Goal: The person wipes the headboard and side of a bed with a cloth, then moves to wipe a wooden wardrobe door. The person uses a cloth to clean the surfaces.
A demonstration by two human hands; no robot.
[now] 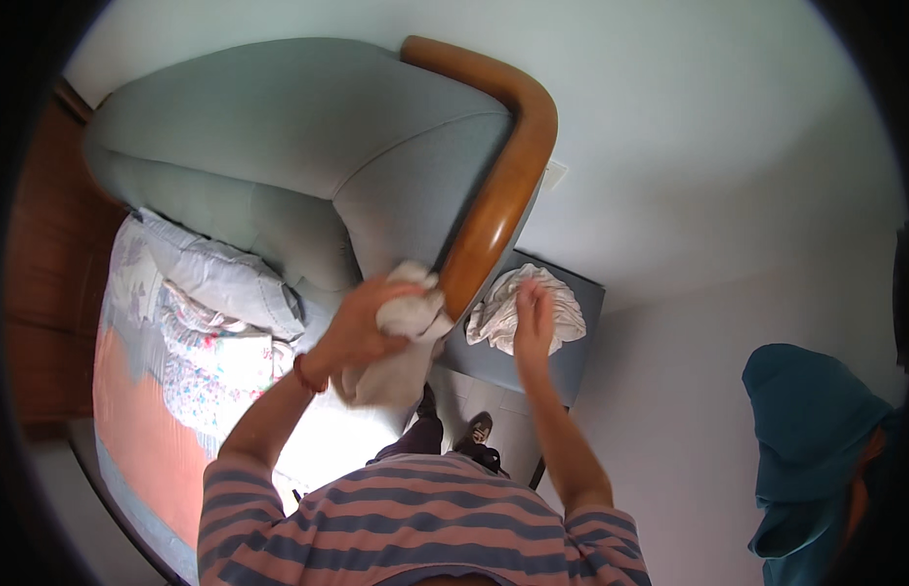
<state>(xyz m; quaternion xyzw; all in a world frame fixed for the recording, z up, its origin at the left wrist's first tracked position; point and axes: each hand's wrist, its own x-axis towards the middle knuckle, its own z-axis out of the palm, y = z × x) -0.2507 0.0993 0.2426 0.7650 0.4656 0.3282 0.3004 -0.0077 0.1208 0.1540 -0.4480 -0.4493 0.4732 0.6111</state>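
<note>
My left hand (363,322) grips a bunched off-white cloth (410,315) beside the end of the wooden armrest (491,227); part of the cloth hangs below the hand, and it is blurred. Over a crumpled pale cloth (568,311) my right hand (535,315) is raised with nothing in it, its fingers blurred. Whether that hand touches the pale cloth cannot be told. The pale cloth lies on a dark grey stand (553,377) next to the armrest.
A grey-green padded headboard (264,110) stands behind the bed. On the bed are a grey-white pillow (220,271), flowered fabric (220,373) and an orange area of cover (143,439). Teal fabric (806,432) hangs at the right. A socket plate (554,176) is on the wall.
</note>
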